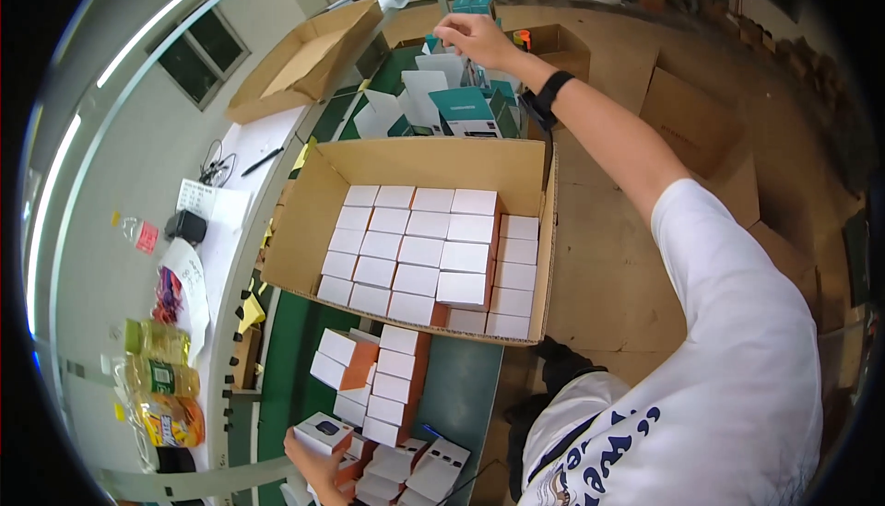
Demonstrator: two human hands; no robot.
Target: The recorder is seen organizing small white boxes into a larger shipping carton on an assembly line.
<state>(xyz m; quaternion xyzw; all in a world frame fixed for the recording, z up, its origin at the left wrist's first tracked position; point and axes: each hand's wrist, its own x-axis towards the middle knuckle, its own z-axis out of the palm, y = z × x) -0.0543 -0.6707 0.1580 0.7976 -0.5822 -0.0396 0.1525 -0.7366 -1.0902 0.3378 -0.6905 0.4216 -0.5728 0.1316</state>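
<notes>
"Two hands in frame?"

"Yes, both yours. Your left hand (316, 466) is at the lower edge, your right hand (475, 38) is far out near the top."

"Left fingers?"

"Closed around a small white box (324, 426) with a dark picture on its top face. You have it at the near end of the green tabletop (297, 340), right by a cluster of similar pale boxes (433, 474). A blue pen (430, 430) lies among those."

"Right fingers?"

"Curled in. Can't tell if you're pinching anything, too small to read. They're above the teal-and-white packages (468, 108), which stand with flaps up past the carton. You've got a dark watch (551, 91) on that wrist."

"Carton?"

"Open cardboard carton (433, 158), between your two hands. Inside, rows of white boxes (406, 250), packed tight, tops facing you. The column along the right wall looks lower than the main block."

"Just outside it?"

"A stack of orange-sided boxes (392, 386) at its near wall; a couple on the left sit tilted."

"Left of all that?"

"White side tabletop (275, 135): dark pen (263, 162), bottles of yellow liquid (164, 377), shallow cardboard tray (304, 65) at the far end."
</notes>
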